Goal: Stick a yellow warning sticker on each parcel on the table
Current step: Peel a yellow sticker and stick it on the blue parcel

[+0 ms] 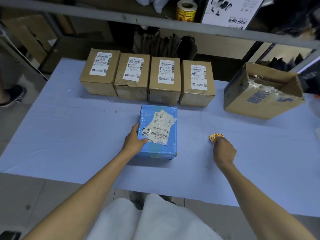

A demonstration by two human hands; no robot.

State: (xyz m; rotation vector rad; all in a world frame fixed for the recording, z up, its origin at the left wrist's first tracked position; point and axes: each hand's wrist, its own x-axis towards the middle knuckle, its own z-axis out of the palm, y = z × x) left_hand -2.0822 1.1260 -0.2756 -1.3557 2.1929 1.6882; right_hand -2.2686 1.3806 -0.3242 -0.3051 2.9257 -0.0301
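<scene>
Left fingers [136,127] grip blue parcel [159,149] mid-frame; right fingers [218,140] pinch stickers [214,135] on counter [69,135], right of center. Risk: several stickers lift together, or one covers parcel's barcode label [161,125].

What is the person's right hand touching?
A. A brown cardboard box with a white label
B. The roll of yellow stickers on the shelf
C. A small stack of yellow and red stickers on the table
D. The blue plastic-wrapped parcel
C: the right hand pinches the small stack of yellow and red stickers with its fingers, while the left hand holds the blue plastic-wrapped parcel.
</scene>
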